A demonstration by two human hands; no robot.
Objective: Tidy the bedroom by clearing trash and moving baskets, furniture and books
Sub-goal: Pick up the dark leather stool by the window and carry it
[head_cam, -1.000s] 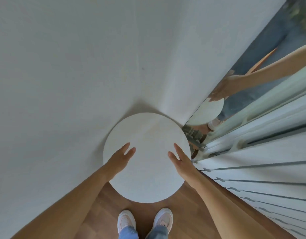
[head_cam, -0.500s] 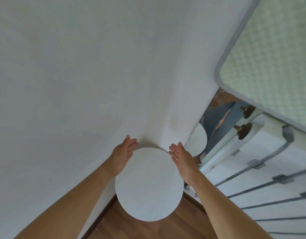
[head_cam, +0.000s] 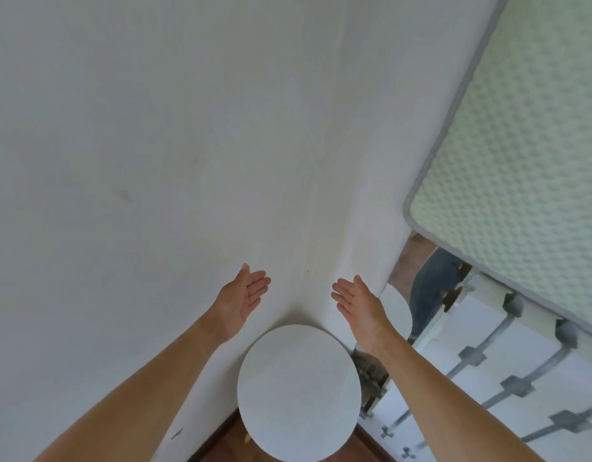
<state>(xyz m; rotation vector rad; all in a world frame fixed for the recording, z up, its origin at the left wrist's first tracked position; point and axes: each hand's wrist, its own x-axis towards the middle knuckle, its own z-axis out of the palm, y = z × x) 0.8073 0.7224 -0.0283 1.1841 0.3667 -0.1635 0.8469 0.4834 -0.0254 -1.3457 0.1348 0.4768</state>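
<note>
A small round white table (head_cam: 298, 391) stands in the corner where two white walls meet, on a brown wooden floor. My left hand (head_cam: 244, 295) hovers above and to the left of the tabletop, fingers apart, palm turned inward, holding nothing. My right hand (head_cam: 358, 305) hovers above the table's far right edge, also spread and empty. Neither hand touches the table.
The white wall (head_cam: 154, 161) fills the left and middle. A mirror (head_cam: 424, 295) on the right reflects the table and a person's jeans. A quilted green mattress (head_cam: 521, 145) leans at the upper right, with white slatted furniture (head_cam: 488, 378) below it.
Both hands have lifted off the round tabletop and moved up and apart. The view has tilted upward, so the table sits lower in the frame.
</note>
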